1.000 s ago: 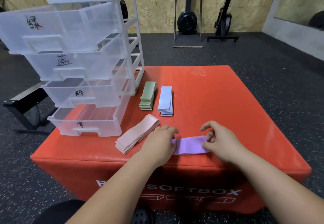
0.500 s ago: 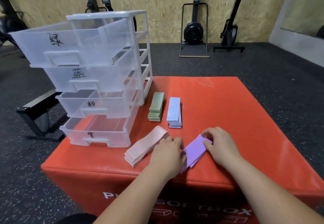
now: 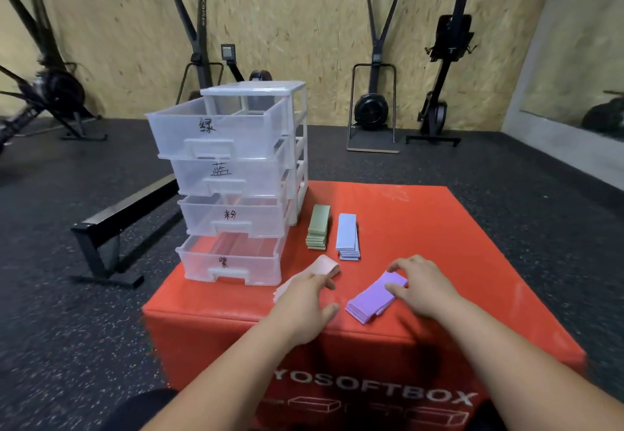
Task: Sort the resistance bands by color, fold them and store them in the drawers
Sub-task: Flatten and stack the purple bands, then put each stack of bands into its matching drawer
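A folded stack of purple bands (image 3: 369, 300) lies diagonally near the front of the red soft box (image 3: 422, 228). My right hand (image 3: 420, 282) pinches its far end, fingers over the end and thumb on top. My left hand (image 3: 304, 307) hovers with relaxed fingers over the near part of the pink stack (image 3: 326, 266), apart from the purple one. Behind them lie a green stack (image 3: 317, 226) and a blue stack (image 3: 347, 236). The clear drawer unit (image 3: 297, 93) stands at the box's left, with all its labelled drawers pulled out and stepped; the bottom drawer (image 3: 233, 263) sits closest.
A black metal bench frame (image 3: 125, 214) lies on the dark rubber floor left of the box. Rowing machines (image 3: 371, 110) stand upright against the wooden back wall. The right half of the box top is bare red.
The purple stack has turned from crosswise to diagonal under my right hand. My left hand let go of it and shifted left over the pink stack. The view has tilted up.
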The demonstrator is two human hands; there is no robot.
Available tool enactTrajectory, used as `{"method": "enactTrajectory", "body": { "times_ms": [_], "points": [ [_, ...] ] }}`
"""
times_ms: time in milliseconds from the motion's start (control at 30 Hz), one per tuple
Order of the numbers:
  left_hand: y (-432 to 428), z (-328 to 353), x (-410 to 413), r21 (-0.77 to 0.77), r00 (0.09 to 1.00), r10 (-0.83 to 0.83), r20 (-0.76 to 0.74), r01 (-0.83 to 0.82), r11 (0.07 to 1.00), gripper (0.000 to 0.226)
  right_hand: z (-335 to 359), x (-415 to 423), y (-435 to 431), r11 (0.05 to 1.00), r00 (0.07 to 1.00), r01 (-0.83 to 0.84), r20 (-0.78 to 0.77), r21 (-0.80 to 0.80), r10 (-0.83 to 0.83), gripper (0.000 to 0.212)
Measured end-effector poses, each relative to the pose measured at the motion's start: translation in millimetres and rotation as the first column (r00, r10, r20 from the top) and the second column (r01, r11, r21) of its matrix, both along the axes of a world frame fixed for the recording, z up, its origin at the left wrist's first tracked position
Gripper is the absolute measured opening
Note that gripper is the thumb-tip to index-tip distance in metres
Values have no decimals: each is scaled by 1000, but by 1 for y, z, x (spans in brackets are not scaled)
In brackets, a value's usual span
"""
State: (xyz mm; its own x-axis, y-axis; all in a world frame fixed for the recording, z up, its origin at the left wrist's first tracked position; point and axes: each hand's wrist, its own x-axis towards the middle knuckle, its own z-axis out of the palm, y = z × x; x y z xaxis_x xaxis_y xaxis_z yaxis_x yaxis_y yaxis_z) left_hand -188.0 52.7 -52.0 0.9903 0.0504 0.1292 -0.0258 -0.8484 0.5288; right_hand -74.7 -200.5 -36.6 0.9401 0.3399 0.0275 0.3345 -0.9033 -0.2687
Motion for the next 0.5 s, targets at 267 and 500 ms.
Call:
{"method": "enactTrajectory", "body": {
  "times_ms": [267, 500],
  "points": [
    [22, 35, -25, -96, 996, 55, -68, -61, 993, 50, 48, -25, 36, 987, 987, -101, -135, -124, 84, 60],
    [23, 67, 22, -129, 996, 54, -66, -63, 990, 66, 78, 25, 67, 982, 984, -152, -105, -114, 140, 61]
  ]
}}
